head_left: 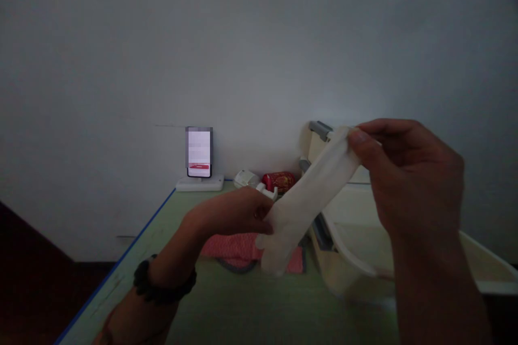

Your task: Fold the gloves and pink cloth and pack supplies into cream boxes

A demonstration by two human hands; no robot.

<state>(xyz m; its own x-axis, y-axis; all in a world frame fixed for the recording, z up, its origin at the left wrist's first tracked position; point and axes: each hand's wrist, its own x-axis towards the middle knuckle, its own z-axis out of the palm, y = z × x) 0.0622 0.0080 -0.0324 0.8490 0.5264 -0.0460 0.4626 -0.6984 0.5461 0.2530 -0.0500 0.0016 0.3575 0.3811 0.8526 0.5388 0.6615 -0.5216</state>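
A white sock-like cloth [309, 199] is stretched diagonally between both hands above a light green table [226, 302]. My left hand [238, 213], with a dark bead bracelet on the wrist, pinches its lower end. My right hand [404, 172] pinches its upper end, higher and to the right. Below the cloth a pink towel [234, 248] lies on the table.
A cream plastic tub [481, 269] with grey fittings stands at the right. At the table's far edge sit a phone on a white stand [199, 159], a red can [279, 180] lying down and a small white object [246, 178]. The table's blue edge runs along the left.
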